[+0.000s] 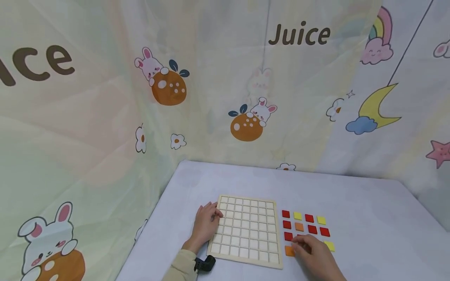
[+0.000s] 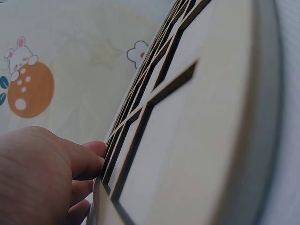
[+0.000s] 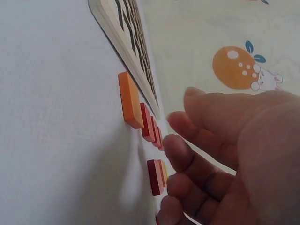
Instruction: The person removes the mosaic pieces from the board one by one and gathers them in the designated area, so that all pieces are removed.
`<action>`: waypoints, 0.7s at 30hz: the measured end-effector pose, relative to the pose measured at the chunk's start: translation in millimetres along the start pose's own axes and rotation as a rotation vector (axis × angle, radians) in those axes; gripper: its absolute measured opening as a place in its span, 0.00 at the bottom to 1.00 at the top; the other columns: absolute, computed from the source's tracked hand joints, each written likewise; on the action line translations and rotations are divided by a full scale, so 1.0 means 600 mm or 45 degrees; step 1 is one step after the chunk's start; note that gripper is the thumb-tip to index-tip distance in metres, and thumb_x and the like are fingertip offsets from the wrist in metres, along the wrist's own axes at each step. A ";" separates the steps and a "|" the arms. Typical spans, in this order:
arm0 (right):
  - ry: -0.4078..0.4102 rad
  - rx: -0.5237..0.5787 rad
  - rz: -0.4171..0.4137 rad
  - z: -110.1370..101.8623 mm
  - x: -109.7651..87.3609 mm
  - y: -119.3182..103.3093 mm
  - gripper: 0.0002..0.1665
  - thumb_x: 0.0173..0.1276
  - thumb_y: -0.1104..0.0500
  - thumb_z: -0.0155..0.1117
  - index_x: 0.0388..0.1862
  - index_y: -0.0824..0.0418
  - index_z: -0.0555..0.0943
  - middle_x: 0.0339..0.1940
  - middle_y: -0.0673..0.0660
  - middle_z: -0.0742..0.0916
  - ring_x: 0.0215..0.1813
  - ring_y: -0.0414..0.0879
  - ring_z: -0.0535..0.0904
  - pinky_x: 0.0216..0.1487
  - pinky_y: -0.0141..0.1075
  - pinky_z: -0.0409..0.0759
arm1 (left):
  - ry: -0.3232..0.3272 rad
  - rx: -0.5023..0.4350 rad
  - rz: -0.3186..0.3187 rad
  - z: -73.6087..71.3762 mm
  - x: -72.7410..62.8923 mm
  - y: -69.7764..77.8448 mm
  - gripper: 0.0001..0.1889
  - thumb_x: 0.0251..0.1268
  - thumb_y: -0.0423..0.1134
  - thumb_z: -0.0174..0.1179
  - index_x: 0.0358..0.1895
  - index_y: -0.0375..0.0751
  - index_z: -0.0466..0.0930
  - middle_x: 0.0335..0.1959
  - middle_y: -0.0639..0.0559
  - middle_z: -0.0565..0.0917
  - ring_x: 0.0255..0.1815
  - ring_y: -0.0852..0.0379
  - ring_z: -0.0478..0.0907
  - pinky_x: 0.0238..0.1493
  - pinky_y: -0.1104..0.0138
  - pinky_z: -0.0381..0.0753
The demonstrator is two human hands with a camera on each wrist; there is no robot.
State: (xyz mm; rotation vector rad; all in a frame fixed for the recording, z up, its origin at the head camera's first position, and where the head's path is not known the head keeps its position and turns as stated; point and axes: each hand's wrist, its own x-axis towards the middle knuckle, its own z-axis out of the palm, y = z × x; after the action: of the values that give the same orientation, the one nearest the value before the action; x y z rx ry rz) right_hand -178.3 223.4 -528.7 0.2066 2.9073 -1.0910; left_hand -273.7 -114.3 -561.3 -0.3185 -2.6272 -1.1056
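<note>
A square wooden grid board (image 1: 250, 263) with pale cells lies flat on the table. My left hand (image 1: 206, 220) rests at its left edge, fingertips touching the rim; the left wrist view shows these fingers (image 2: 89, 161) loosely bent against the frame. To the right of the board, small square tiles lie in rows: red tiles (image 1: 309, 218), yellow tiles (image 1: 321, 220) and orange tiles (image 1: 299, 226). My right hand (image 1: 312, 253) hovers over the near rows, hiding some of them. In the right wrist view its thumb and fingers are apart and hold nothing, near an orange tile (image 3: 130, 101).
A white cloth covers the table (image 1: 372, 218). Printed curtains (image 1: 211, 78) with rabbits and oranges hang behind it and along the left side. A dark watch-like band (image 1: 205, 264) is on my left wrist.
</note>
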 end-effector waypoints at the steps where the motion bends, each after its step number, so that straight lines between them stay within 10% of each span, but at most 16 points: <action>1: 0.008 0.008 0.006 0.001 -0.001 0.001 0.14 0.63 0.52 0.70 0.45 0.56 0.84 0.34 0.47 0.81 0.37 0.42 0.73 0.31 0.27 0.75 | 0.000 0.001 0.002 0.001 0.000 -0.001 0.11 0.63 0.30 0.59 0.29 0.54 0.80 0.63 0.44 0.77 0.70 0.40 0.66 0.73 0.42 0.51; 14: 0.203 0.055 -0.052 -0.003 0.005 0.002 0.10 0.65 0.60 0.68 0.46 0.57 0.85 0.34 0.49 0.83 0.33 0.43 0.72 0.29 0.27 0.72 | 0.026 -0.084 -0.087 0.011 -0.007 -0.010 0.08 0.63 0.30 0.60 0.35 0.51 0.82 0.60 0.42 0.79 0.69 0.39 0.68 0.73 0.42 0.48; 21: 0.325 0.007 -0.219 -0.015 0.038 -0.019 0.11 0.64 0.59 0.69 0.45 0.58 0.84 0.38 0.51 0.83 0.37 0.45 0.70 0.28 0.27 0.74 | -0.063 -0.111 -0.175 -0.021 0.021 -0.011 0.07 0.65 0.31 0.58 0.40 0.47 0.84 0.58 0.41 0.80 0.66 0.38 0.70 0.71 0.41 0.57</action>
State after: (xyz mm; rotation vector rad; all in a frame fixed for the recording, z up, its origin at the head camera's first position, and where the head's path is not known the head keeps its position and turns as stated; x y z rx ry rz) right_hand -201.9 223.8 -516.1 0.1039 3.1999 -1.1762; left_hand -285.7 -126.9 -552.9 -0.1871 -2.6831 -1.2743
